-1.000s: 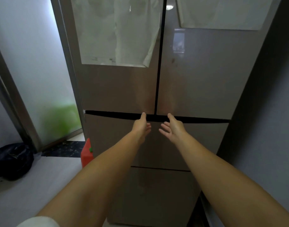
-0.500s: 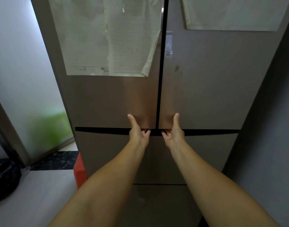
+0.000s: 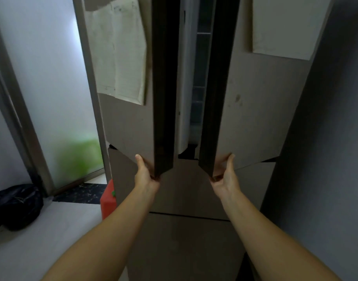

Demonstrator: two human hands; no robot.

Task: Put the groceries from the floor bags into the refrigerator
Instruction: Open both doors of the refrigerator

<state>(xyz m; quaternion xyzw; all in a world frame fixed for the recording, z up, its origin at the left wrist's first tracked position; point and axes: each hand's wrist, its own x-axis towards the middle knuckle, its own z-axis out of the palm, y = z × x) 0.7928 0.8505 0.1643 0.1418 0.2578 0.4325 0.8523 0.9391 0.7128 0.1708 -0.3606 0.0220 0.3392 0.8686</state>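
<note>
A tall beige refrigerator (image 3: 186,191) fills the middle of the view. Its two upper doors stand partly open, leaving a narrow gap with pale shelves (image 3: 200,82) visible inside. My left hand (image 3: 145,173) grips the bottom corner of the left door (image 3: 129,126), thumb on the front, fingers curled under the edge. My right hand (image 3: 225,175) grips the bottom corner of the right door (image 3: 255,118) the same way. No groceries are in view.
A dark bag (image 3: 17,205) lies on the pale floor at the left. A red container (image 3: 107,199) stands beside the refrigerator's lower left corner. A frosted glass door (image 3: 52,98) is at the left, a grey wall (image 3: 326,159) at the right. Papers (image 3: 121,57) hang on the left door.
My hands hooked under the bottom edges of the two upper doors and pulled them apart. Both doors have swung outward and the interior now shows between them.
</note>
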